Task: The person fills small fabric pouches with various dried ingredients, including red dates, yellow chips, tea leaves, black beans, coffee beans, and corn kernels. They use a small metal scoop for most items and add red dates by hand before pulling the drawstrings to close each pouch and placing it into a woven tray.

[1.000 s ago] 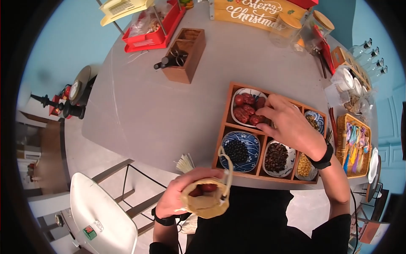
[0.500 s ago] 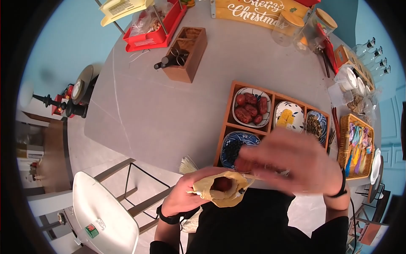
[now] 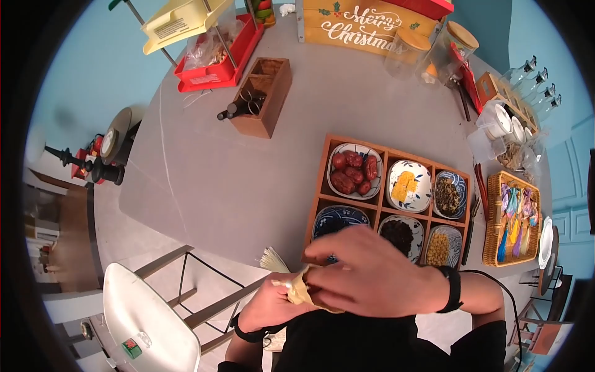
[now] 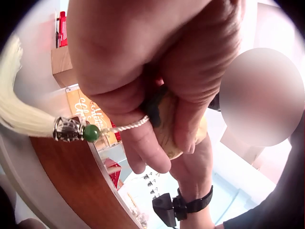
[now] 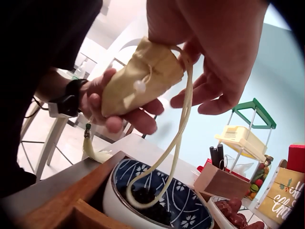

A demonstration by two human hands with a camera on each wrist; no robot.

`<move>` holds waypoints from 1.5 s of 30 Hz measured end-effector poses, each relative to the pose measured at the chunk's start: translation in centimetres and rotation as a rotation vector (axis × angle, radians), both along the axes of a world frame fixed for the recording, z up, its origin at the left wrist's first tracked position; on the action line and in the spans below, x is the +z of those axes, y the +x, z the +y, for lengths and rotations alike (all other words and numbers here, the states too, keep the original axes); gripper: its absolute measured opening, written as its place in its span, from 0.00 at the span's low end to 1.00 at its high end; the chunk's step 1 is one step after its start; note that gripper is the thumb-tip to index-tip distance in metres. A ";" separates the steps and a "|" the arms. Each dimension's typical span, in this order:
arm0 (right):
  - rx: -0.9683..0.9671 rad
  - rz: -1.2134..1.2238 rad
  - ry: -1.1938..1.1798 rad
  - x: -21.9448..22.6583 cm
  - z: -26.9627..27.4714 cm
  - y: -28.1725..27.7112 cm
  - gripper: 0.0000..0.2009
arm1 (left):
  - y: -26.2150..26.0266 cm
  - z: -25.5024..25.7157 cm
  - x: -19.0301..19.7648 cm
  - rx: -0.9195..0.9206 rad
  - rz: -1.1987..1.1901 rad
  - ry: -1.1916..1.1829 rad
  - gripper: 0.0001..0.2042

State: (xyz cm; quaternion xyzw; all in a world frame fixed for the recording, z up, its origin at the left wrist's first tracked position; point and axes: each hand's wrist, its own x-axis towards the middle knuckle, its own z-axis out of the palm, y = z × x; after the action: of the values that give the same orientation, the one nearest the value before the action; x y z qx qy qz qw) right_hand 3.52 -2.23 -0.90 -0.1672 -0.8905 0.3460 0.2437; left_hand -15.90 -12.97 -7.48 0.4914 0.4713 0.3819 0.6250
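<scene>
My left hand (image 3: pixel 269 307) grips a small pale yellow drawstring pouch (image 5: pixel 138 76), its fingers around the cloth. Over the pouch's mouth is my right hand (image 3: pixel 378 273), fingertips at or inside the opening; whether they hold anything is hidden. A cord loop (image 5: pixel 183 114) hangs from the pouch down to the blue dish of black beans (image 5: pixel 152 205). From the pouch hang a green bead (image 4: pixel 91 133) and a cream tassel (image 4: pixel 24 114). The wooden divided tray (image 3: pixel 319 180) holds dishes of red dates (image 3: pixel 350 173), yellow pieces (image 3: pixel 404 186), dried bits (image 3: pixel 449 195) and yellow beans (image 3: pixel 437 248).
A wooden caddy (image 3: pixel 266 105) with black-handled tools stands beyond the tray, near a red rack (image 3: pixel 207 77). Lidded jars (image 3: pixel 406 56) are at the back. Right of the tray lies a wicker basket (image 3: pixel 493 242) of tassels. A white chair (image 3: pixel 149 310) stands at lower left.
My right hand has moved from the dish of dates, past the lower dishes, to the pouch's mouth. My left hand still grips the pouch, which looks more tilted. The head view has shifted slightly.
</scene>
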 end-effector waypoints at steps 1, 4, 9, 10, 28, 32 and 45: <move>0.064 -0.070 0.029 -0.2 -0.4 -0.1 0.10 | -0.5 0.3 0.0 -0.097 0.149 0.045 0.19; 0.115 -0.140 0.137 0.7 -0.7 0.4 0.10 | 0.5 -0.1 -0.5 0.097 -0.063 -0.018 0.21; 0.055 -0.209 0.243 0.5 -1.0 0.5 0.07 | 0.5 -1.4 -1.3 0.171 -0.079 0.029 0.24; 0.051 -0.210 0.245 0.0 -1.1 0.3 0.07 | 0.4 -1.6 -1.6 0.167 -0.080 0.031 0.24; 0.172 -0.214 -0.086 2.1 0.0 2.2 0.16 | 1.7 0.5 -1.2 0.188 -0.583 0.085 0.18; 0.186 -0.223 -0.035 1.1 -0.4 3.2 0.13 | 1.4 1.2 -1.2 0.036 -0.484 0.386 0.19; 0.015 -0.169 0.275 1.8 -1.5 4.9 0.07 | 3.9 2.0 -0.9 0.076 -0.562 0.184 0.50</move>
State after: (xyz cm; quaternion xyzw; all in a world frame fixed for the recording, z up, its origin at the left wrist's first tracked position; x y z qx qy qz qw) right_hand 8.45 -3.72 0.89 -0.1541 -0.9481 0.2072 0.1857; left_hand -12.01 -10.98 -8.34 0.4030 0.2613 0.5673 0.6690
